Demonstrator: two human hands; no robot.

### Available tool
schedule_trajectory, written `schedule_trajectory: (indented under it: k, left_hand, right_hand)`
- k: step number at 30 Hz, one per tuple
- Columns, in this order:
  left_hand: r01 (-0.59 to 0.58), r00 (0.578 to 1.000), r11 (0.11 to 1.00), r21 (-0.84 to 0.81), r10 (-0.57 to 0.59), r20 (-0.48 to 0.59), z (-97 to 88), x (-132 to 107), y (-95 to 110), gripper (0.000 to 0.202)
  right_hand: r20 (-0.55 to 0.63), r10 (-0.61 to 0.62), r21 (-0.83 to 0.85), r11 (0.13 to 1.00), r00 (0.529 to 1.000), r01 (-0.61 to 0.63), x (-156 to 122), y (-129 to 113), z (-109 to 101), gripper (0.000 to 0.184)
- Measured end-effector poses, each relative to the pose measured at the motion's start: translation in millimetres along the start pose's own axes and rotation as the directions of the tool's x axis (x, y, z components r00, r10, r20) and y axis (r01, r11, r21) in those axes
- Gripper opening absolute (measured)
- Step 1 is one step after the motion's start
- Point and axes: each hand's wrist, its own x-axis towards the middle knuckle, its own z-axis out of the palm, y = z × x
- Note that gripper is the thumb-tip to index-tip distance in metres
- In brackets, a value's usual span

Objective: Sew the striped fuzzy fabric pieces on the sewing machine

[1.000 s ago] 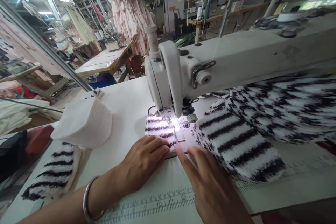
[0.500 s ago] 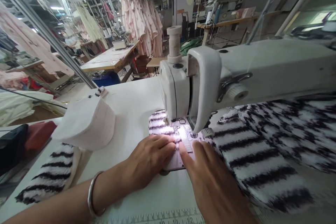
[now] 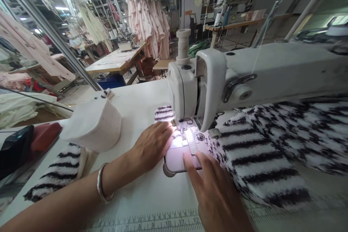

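Note:
A sewing machine (image 3: pixel 209 90) stands before me, its lamp lighting the needle area and the metal bed plate (image 3: pixel 176 159). My left hand (image 3: pixel 154 143), with a bangle on the wrist, is at the left of the presser foot (image 3: pixel 184 136). Its fingers are pressed together on the near end of a small black-and-white striped plush fabric piece (image 3: pixel 164 113), and the fingertips are partly hidden. My right hand (image 3: pixel 217 185) rests with fingers apart on the front right of the bed plate, holding nothing. Larger striped plush fabric (image 3: pixel 258 148) lies right beside it.
On the left of the table are a stack of white cut pieces (image 3: pixel 94 125) and another striped plush piece (image 3: pixel 58 172). A printed ruler scale (image 3: pixel 152 221) runs along the front edge. Pink garments (image 3: pixel 148 21) hang behind, near another worktable (image 3: pixel 116 61).
My left hand has moved away from me and left, and the small striped piece has shifted back with it, baring the bed plate. My right hand has drawn slightly nearer to me.

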Motion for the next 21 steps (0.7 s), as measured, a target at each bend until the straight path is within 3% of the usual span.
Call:
schedule_trajectory:
  k: [4,9,12,15,16,18,19,21]
  left_hand:
    - [0.055,0.996,0.996,0.070,-0.060,0.071,4.5,8,2,0.017]
    - [0.095,0.993,0.992,0.080,-0.100,0.066,13.2,13,-8,0.024]
    - [0.146,0.988,0.987,0.062,-0.149,0.046,1.9,-9,-2,0.019]
    - [0.250,0.968,0.966,-0.072,-0.250,0.007,-17.8,-49,23,0.016]
    - [0.320,0.942,0.914,-0.249,-0.336,-0.021,-23.7,-62,34,0.018]
    - [0.423,0.851,0.722,-0.548,-0.524,-0.034,-31.4,-86,57,0.016]
    - [0.434,0.793,0.620,-0.654,-0.607,-0.049,-33.0,-95,67,0.013]
    - [0.403,0.688,0.523,-0.751,-0.714,-0.129,-32.5,-107,81,0.021]
  right_hand:
    - [-0.043,-0.021,0.010,1.000,0.999,0.021,-5,1,3,0.048]
    - [-0.063,-0.008,0.031,0.999,0.998,0.010,-6,0,5,0.050]
    - [-0.100,0.036,0.139,0.990,0.994,-0.022,-7,-9,4,0.038]
    - [-0.085,0.091,0.323,0.945,0.992,-0.059,-5,-27,1,0.017]
    - [-0.073,0.107,0.386,0.920,0.992,-0.070,-3,-35,-1,0.016]
    - [-0.097,0.119,0.501,0.864,0.988,-0.055,3,-50,-8,0.010]
    - [-0.141,0.106,0.536,0.844,0.984,-0.014,7,-57,-14,0.009]
    - [-0.255,0.034,0.511,0.853,0.966,0.105,13,-70,-26,0.019]
